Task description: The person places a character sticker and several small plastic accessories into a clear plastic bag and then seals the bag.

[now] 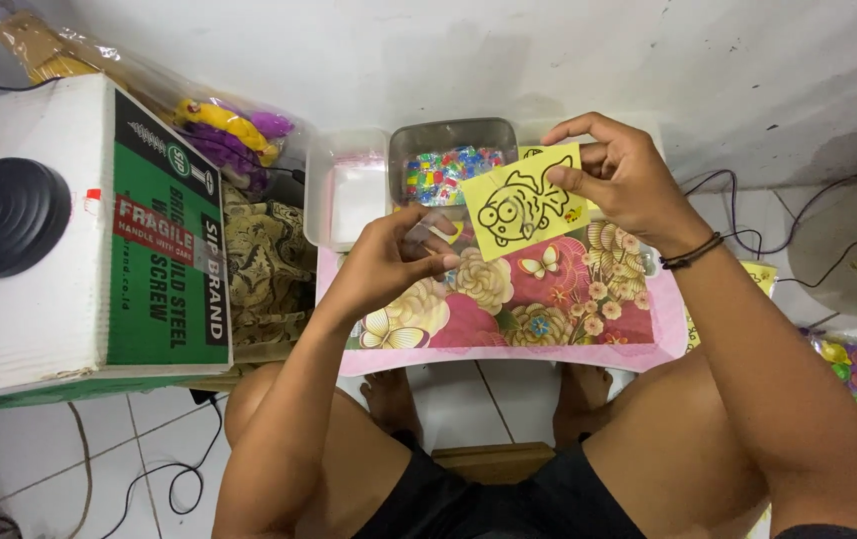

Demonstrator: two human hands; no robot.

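My right hand holds a yellow card with a black outline drawing of a fish, pinched at its right edge and held above a small pink table with a flower and butterfly print. My left hand is closed just left of the card, its fingertips pinched near the card's lower left corner; what it grips is too small to tell. Behind the card sits a clear tray with several small colourful pieces.
An empty clear plastic container stands left of the tray. A large white and green cardboard box with a black round object on it fills the left. Bags of toys lie behind. Cables run at right.
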